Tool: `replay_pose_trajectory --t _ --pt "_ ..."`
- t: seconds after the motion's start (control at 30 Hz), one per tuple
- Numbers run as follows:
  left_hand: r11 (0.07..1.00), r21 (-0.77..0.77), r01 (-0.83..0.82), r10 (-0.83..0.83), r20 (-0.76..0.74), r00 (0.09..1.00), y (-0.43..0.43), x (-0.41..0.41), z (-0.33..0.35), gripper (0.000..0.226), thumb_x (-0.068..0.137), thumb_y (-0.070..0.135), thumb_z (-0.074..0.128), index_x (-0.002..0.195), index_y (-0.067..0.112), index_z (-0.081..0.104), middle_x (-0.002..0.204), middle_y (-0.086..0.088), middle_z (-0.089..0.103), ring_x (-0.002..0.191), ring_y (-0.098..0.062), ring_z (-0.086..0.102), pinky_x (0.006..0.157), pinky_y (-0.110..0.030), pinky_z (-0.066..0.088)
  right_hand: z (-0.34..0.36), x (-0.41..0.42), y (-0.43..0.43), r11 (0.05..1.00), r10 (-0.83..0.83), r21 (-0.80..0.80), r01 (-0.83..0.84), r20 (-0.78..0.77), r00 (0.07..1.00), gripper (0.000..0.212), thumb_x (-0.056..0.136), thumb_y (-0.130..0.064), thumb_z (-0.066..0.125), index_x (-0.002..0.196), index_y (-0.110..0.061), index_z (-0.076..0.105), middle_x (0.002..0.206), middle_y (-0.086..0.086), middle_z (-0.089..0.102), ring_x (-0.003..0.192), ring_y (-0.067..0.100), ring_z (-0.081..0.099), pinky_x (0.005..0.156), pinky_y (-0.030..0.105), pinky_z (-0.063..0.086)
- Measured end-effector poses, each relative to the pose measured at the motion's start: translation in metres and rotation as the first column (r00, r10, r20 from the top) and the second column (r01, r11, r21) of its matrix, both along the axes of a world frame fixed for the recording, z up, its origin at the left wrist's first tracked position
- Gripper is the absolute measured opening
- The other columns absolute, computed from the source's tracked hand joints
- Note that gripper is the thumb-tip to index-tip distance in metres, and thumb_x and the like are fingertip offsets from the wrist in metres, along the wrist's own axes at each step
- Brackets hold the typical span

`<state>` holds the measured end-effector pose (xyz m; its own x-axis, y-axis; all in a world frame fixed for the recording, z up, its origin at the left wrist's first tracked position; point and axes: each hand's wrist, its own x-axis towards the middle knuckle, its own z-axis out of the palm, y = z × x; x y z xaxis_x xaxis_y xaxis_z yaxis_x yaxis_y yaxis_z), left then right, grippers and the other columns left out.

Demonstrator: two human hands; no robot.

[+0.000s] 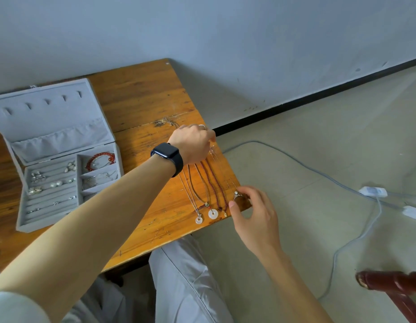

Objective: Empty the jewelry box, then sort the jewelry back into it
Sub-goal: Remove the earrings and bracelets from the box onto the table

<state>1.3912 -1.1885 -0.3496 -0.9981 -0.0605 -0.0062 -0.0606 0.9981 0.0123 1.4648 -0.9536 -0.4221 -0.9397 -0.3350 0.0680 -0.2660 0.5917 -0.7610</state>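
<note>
Jewelry box [50, 122]: grey, lid open, holding earrings [37, 177] and bracelets [101, 159].
Necklaces [208, 187]: stretched side by side near the counter's [141, 96] right edge.

The worn orange-brown wooden desk [141, 101] has a crack running across its boards. At its left sits a grey velvet jewelry box [50, 115], lid open, with earrings, rings and bracelets in its compartments. Near the right edge three necklaces [213, 214] lie side by side, pendants toward the near edge. A fine silver chain [235, 195] lies just beside them, by the corner.
</note>
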Motion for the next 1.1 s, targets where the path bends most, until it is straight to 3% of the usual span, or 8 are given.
replay_pose_trajectory --t 0.13,0.27,0.4,0.53,0.9,1.1 --pt "0.996 0.055 -0.063 0.065 -0.037 0.997 -0.009 0.028 0.023 0.037 0.101 0.022 0.043 0.134 0.026 0.057 0.131 -0.003 0.061 0.117 -0.028 0.056 0.083 -0.036 0.044 0.016 -0.003 0.006 0.999 0.043 0.016 -0.041 -0.165 0.985 0.033 0.089 -0.023 0.069 0.121 -0.023 0.062 0.123 -0.012 0.060 0.115 0.008 0.051 0.091 0.000 0.028" --pt "0.989 0.086 -0.122 0.130 -0.095 0.987 -0.018 0.083 0.035 0.043 0.100 0.030 0.047 0.142 0.028 0.051 0.140 -0.002 0.056 0.127 -0.027 0.049 0.098 -0.042 0.044 0.038 -0.007 -0.001 0.981 0.186 0.113 -0.159 -0.294 0.938 0.033 0.089 -0.020 0.068 0.122 -0.019 0.067 0.131 -0.005 0.061 0.121 0.015 0.051 0.100 0.020 0.038" --pt "0.965 0.130 -0.229 0.243 -0.102 0.965 -0.022 0.148 0.028 0.053 0.098 0.037 0.050 0.149 0.031 0.041 0.153 -0.002 0.044 0.138 -0.028 0.040 0.110 -0.045 0.035 0.053 0.001 -0.022 0.938 0.326 0.213 -0.272 -0.285 0.901 0.034 0.095 -0.026 0.059 0.128 -0.021 0.065 0.140 -0.006 0.057 0.136 0.013 0.041 0.113 0.033 0.036" --pt "0.934 0.175 -0.312 0.335 -0.125 0.934 -0.024 0.204 0.013 0.057 0.097 0.039 0.051 0.152 0.029 0.037 0.157 -0.003 0.039 0.145 -0.027 0.031 0.116 -0.045 0.029 0.057 0.023 -0.049 0.900 0.420 0.249 -0.358 -0.271 0.866 0.037 0.099 -0.029 0.053 0.135 -0.024 0.060 0.146 -0.006 0.052 0.143 0.012 0.031 0.116 0.029 0.025" --pt "0.841 0.238 -0.487 0.529 -0.170 0.831 -0.047 0.301 -0.016 0.058 0.098 0.043 0.046 0.153 0.035 0.028 0.161 0.001 0.032 0.151 -0.021 0.020 0.121 -0.040 0.018 0.054 0.083 -0.126 0.786 0.604 0.342 -0.515 -0.245 0.758 0.042 0.103 -0.038 0.043 0.143 -0.030 0.050 0.152 -0.011 0.044 0.146 0.006 0.022 0.119 0.030 0.021" --pt "0.777 0.277 -0.565 0.621 -0.195 0.759 -0.074 0.330 -0.024 0.059 0.100 0.043 0.046 0.155 0.034 0.027 0.163 0.001 0.026 0.152 -0.021 0.017 0.122 -0.041 0.015 0.056 0.095 -0.168 0.726 0.682 0.366 -0.583 -0.266 0.682 0.042 0.102 -0.037 0.045 0.142 -0.029 0.051 0.149 -0.011 0.047 0.144 0.006 0.027 0.118 0.028 0.023"
